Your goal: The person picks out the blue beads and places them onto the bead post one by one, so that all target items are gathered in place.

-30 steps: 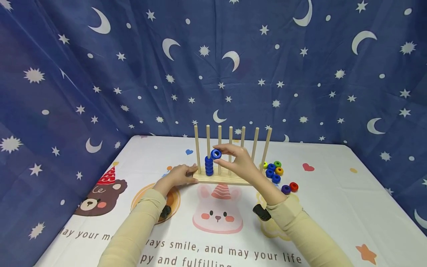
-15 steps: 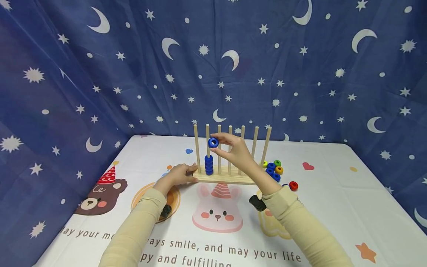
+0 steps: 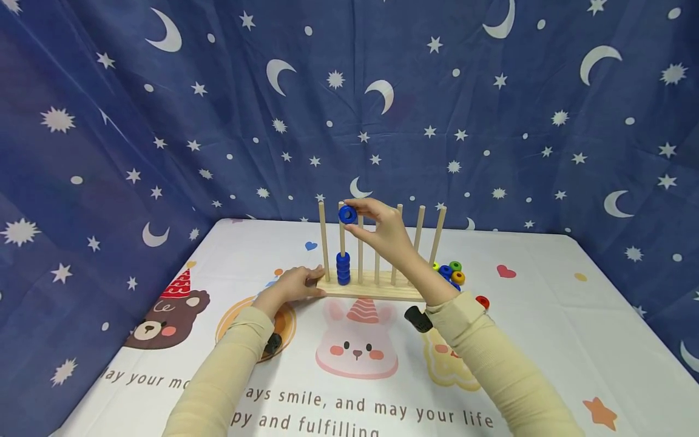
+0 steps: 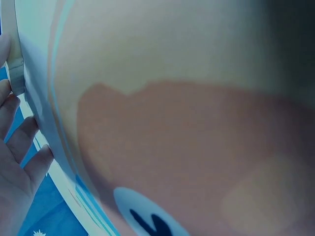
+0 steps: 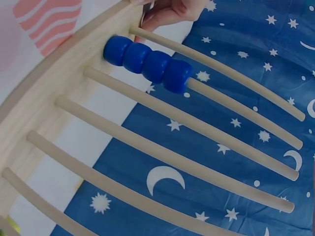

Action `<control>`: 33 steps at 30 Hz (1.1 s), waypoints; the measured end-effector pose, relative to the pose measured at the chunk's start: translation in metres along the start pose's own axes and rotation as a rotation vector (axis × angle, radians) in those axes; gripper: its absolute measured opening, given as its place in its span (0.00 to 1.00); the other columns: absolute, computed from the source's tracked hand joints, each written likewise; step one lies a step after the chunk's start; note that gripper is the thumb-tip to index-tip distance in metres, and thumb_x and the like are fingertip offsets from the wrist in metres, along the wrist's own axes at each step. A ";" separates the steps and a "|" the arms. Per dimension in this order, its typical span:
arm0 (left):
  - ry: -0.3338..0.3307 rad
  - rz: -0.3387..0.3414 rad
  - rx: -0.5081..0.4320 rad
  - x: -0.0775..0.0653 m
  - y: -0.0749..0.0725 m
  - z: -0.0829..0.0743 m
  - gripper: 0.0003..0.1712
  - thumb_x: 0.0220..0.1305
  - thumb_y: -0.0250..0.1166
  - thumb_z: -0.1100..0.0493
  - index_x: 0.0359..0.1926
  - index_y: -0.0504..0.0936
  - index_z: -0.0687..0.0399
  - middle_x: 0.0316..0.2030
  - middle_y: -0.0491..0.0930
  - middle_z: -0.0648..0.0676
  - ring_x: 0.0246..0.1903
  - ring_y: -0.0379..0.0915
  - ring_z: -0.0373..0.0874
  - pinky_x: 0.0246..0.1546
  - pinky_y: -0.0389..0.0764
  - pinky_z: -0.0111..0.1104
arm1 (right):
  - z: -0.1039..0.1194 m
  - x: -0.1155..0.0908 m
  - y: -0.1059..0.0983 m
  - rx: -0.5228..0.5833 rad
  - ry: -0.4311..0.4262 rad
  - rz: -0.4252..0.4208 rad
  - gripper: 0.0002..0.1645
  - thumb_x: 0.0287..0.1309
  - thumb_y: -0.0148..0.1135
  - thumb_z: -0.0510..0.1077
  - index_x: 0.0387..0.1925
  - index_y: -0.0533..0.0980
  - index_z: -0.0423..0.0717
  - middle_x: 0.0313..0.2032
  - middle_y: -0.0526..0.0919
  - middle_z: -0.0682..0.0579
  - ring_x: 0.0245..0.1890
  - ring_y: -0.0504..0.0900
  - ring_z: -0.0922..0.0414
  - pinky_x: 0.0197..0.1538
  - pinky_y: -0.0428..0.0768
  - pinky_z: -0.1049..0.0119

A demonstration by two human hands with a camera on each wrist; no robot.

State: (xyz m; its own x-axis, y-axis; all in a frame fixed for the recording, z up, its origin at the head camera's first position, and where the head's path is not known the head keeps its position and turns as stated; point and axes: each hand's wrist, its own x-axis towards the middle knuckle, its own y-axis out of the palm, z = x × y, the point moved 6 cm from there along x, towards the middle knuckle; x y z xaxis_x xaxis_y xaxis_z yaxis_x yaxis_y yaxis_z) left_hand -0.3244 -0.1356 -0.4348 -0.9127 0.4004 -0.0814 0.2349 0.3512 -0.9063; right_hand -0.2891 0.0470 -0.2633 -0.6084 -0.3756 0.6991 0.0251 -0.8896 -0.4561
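My right hand (image 3: 384, 230) pinches a blue bead (image 3: 347, 214) between thumb and fingers, its hole facing the head camera. The bead overlaps the upper part of the second peg from the left. Lower on that peg sits a stack of several blue beads (image 3: 343, 269), also plain in the right wrist view (image 5: 147, 64). The other pegs of the wooden peg rack (image 3: 377, 292) carry no beads. My left hand (image 3: 295, 283) grips the left end of the rack's base. In the left wrist view its fingers (image 4: 22, 137) lie beside the wood, at the image edge.
Right of the rack lies a loose group of beads: blue, green (image 3: 455, 266), orange (image 3: 458, 278) and yellow, partly behind my right forearm. A red bead (image 3: 482, 301) lies nearer. The white printed tablecloth (image 3: 524, 364) meets a blue star-and-moon curtain (image 3: 415, 164) behind.
My right hand has risen with the blue bead, from just above the stack up along the second peg and slightly left. The left hand has stayed at the rack's end.
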 end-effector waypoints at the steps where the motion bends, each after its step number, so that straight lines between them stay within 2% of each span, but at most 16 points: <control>1: -0.001 0.000 0.003 0.000 0.000 0.000 0.35 0.55 0.68 0.47 0.62 0.71 0.54 0.65 0.66 0.56 0.61 0.66 0.62 0.61 0.68 0.49 | 0.001 0.002 0.000 0.004 -0.008 -0.002 0.24 0.50 0.66 0.31 0.51 0.74 0.31 0.49 0.81 0.37 0.47 0.82 0.46 0.53 0.80 0.55; 13: -0.004 -0.015 0.007 -0.003 -0.002 -0.001 0.35 0.56 0.67 0.47 0.63 0.71 0.54 0.65 0.66 0.56 0.60 0.66 0.62 0.62 0.67 0.49 | 0.001 0.017 0.004 -0.019 0.003 0.042 0.23 0.51 0.65 0.30 0.52 0.75 0.32 0.49 0.80 0.38 0.50 0.81 0.46 0.57 0.78 0.59; 25: 0.000 -0.008 0.004 -0.001 0.002 0.003 0.35 0.56 0.67 0.47 0.63 0.71 0.55 0.64 0.67 0.58 0.59 0.67 0.62 0.61 0.68 0.48 | -0.011 0.032 0.004 -0.053 0.086 0.060 0.23 0.55 0.64 0.36 0.54 0.75 0.34 0.47 0.82 0.39 0.48 0.82 0.48 0.55 0.79 0.61; 33: -0.012 -0.010 0.002 -0.001 0.000 0.003 0.35 0.56 0.68 0.47 0.62 0.71 0.53 0.63 0.69 0.60 0.57 0.69 0.63 0.59 0.70 0.48 | -0.020 0.041 0.007 -0.045 0.139 0.111 0.22 0.58 0.62 0.37 0.53 0.75 0.33 0.45 0.83 0.39 0.47 0.83 0.48 0.54 0.80 0.61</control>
State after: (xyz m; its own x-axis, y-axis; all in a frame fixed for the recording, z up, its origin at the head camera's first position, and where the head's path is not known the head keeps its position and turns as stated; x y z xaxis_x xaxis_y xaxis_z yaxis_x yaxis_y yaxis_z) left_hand -0.3239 -0.1384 -0.4361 -0.9190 0.3866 -0.0770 0.2247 0.3533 -0.9081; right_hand -0.3303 0.0310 -0.2488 -0.7074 -0.4286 0.5620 0.0643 -0.8309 -0.5527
